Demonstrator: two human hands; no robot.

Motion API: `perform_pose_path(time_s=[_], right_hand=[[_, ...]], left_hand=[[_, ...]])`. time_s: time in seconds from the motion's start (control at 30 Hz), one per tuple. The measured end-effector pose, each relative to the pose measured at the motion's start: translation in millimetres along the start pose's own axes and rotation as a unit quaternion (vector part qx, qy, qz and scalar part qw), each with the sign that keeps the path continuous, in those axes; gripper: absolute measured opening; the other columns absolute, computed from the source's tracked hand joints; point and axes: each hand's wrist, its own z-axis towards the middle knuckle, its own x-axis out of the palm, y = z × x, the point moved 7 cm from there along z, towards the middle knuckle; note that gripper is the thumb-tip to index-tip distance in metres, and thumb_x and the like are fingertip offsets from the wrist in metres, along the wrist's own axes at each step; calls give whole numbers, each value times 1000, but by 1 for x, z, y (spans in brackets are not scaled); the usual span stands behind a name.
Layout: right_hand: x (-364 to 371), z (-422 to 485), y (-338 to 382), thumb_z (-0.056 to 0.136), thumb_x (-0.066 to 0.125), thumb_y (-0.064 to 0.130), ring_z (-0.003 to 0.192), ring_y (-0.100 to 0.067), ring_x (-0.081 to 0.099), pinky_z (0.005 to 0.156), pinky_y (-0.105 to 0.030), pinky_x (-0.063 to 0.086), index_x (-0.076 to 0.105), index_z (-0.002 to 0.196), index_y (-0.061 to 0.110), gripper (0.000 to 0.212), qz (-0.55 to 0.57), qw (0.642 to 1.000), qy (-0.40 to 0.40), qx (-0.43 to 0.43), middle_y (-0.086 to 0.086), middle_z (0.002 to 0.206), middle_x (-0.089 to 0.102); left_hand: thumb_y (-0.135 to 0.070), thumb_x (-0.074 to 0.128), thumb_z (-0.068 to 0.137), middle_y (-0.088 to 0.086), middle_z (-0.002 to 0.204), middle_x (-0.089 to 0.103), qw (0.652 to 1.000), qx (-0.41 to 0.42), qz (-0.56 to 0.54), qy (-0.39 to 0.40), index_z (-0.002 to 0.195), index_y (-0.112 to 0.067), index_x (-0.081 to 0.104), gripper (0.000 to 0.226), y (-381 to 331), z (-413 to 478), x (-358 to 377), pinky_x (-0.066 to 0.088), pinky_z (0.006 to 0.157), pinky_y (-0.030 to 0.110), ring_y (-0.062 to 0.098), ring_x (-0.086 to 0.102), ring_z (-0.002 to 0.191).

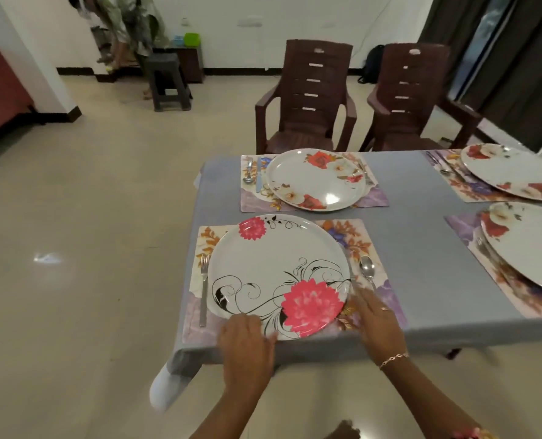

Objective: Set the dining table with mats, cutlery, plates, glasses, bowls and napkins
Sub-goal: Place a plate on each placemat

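Observation:
A white plate with pink flowers (pixel 273 267) lies on a floral mat (pixel 363 236) at the near left corner of the grey-clothed table (pixel 415 248). A fork (pixel 204 286) lies left of the plate, a spoon (pixel 367 270) to its right. My left hand (pixel 247 343) touches the plate's near rim with relaxed fingers. My right hand (pixel 375 318) rests with straight fingers at the plate's right rim, over the spoon's handle. Three more place settings are laid: a rose plate (pixel 315 179) behind, and two plates (pixel 513 172) (pixel 529 245) on the right.
Two brown plastic chairs (pixel 307 99) (pixel 412 96) stand at the table's far side. A dark stool (pixel 166 80) and a person stand by the back wall. Open tiled floor lies to the left. Dark curtains (pixel 516 58) hang at the right.

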Motion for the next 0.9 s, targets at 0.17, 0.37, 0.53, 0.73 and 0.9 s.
perform_pose_path(time_s=[0.17,0.37,0.53,0.73,0.9], right_hand=[[0,-2,-40,75,60,9,95,-38,66,68,-43,57,66,106,2,32,-22,998,9,51,-18,109,66],[3,-4,-56,83,55,0,142,-23,21,115,-33,13,34,141,5,62,-6,999,19,28,-9,152,25],[11,0,-66,96,39,35,139,-20,26,114,-35,21,29,142,12,52,25,999,21,-17,-7,150,27],[12,14,-71,28,94,36,92,-14,69,75,-22,52,70,105,14,83,-25,999,25,-20,0,106,71],[13,21,-68,31,93,29,90,-14,70,72,-24,54,72,102,14,76,-76,995,1,-63,0,103,72]], left_hand=[[-47,75,65,9,120,63,961,261,-4,90,119,-12,54,68,-89,15,38,47,98,39,27,59,113],[-53,56,84,22,146,35,912,347,38,213,139,4,37,81,-171,31,67,23,113,40,32,35,137],[-54,33,91,31,146,29,921,318,99,200,142,9,22,81,-197,47,94,7,114,47,42,20,140],[-63,30,92,26,152,-16,930,254,84,250,143,4,-15,95,-202,42,102,-19,108,40,38,-16,142],[-74,22,69,16,126,60,942,184,3,279,120,-5,63,94,-198,33,111,39,97,41,30,58,116]])
